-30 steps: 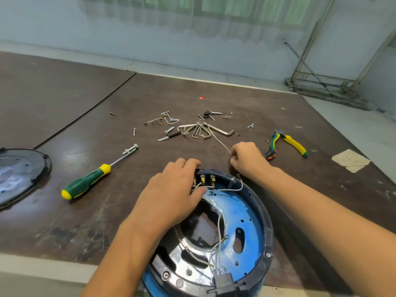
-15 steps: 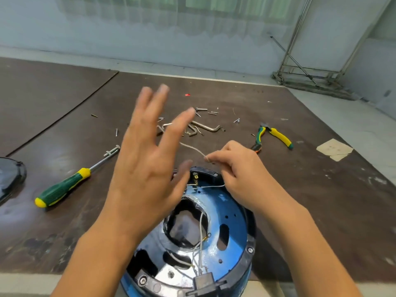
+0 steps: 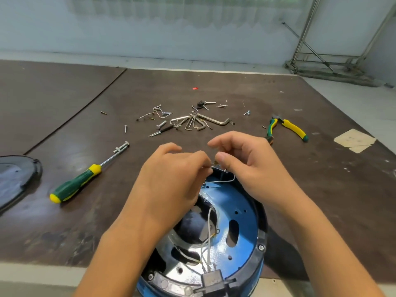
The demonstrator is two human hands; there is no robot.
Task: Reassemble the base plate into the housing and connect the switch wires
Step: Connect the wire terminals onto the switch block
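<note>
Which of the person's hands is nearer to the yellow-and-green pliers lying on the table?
Right. The right hand is close beside the handle ends of the pliers, pinching the white wire. The left hand, also at the wire, is farther off, beyond the right hand.

Reaching forward with both forearms; pinching a white wire [image 3: 222, 180] by its end with left hand [image 3: 171, 176] and right hand [image 3: 250, 166], fingers curled, fingertips nearly meeting.
</note>
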